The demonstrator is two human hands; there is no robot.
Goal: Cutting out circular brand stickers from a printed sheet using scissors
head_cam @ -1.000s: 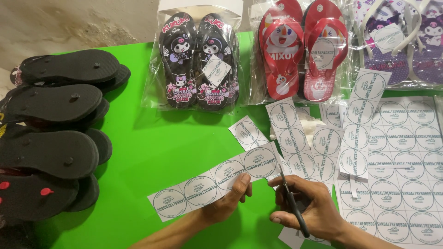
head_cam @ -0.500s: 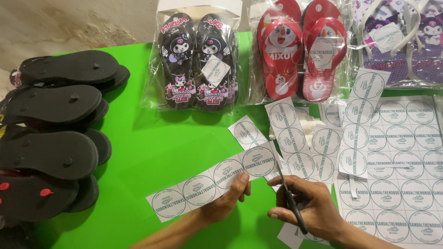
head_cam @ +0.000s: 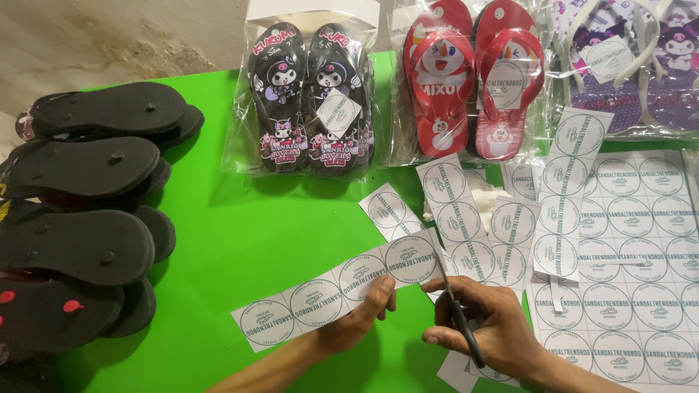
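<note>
My left hand (head_cam: 360, 314) pinches a long white paper strip (head_cam: 320, 297) printed with round labels, held just above the green table (head_cam: 240, 240). My right hand (head_cam: 488, 327) grips black-handled scissors (head_cam: 460, 319); their blades point up at the strip's right end, beside the last round label (head_cam: 412, 257). More cut strips of round labels (head_cam: 466, 218) lie just beyond my hands, and a full sheet of the same labels (head_cam: 633, 276) lies at the right.
Black flip-flop soles (head_cam: 80, 240) are stacked along the left edge. At the back lie three bagged pairs of sandals: black (head_cam: 309, 102), red (head_cam: 470, 80) and purple-white (head_cam: 626, 65). A bare concrete floor (head_cam: 95, 44) shows past the table.
The strip and both hands have barely shifted; the scissors stay at the strip's right end.
</note>
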